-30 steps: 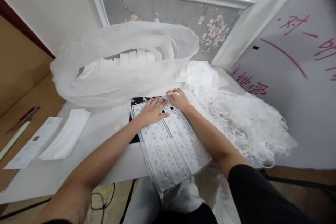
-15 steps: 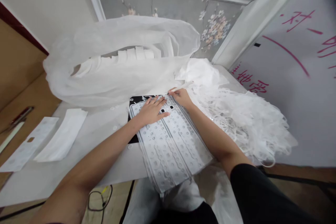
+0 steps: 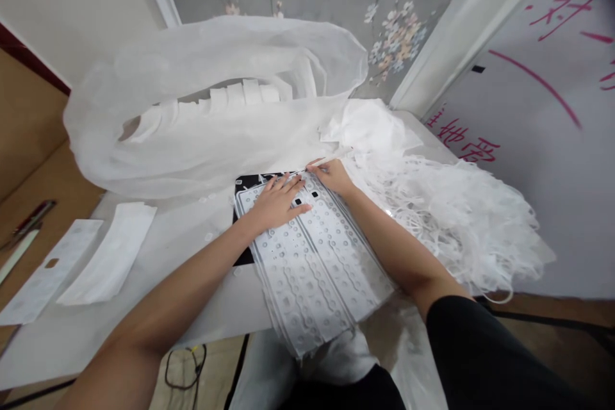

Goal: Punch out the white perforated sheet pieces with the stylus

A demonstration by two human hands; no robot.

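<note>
A white sheet with grey printed rings and wavy lines lies over a black mat and hangs past the table's front edge. My left hand rests flat on the sheet's upper part, fingers spread, near two small black squares. At the sheet's top edge my right hand is closed around a slim white pen-like tool. Its tip points left toward the left fingertips. Whether it is a pen or a knife I cannot tell.
Sheer white fabric lies in a big loop behind the sheet. A heap of white strips stands at right. White pieces and a printed card with a cutout lie at left. A whiteboard stands beyond the heap.
The white tool in my right hand has tilted lower and now looks shorter. My left hand stays in place on the sheet. The view has shifted slightly.
</note>
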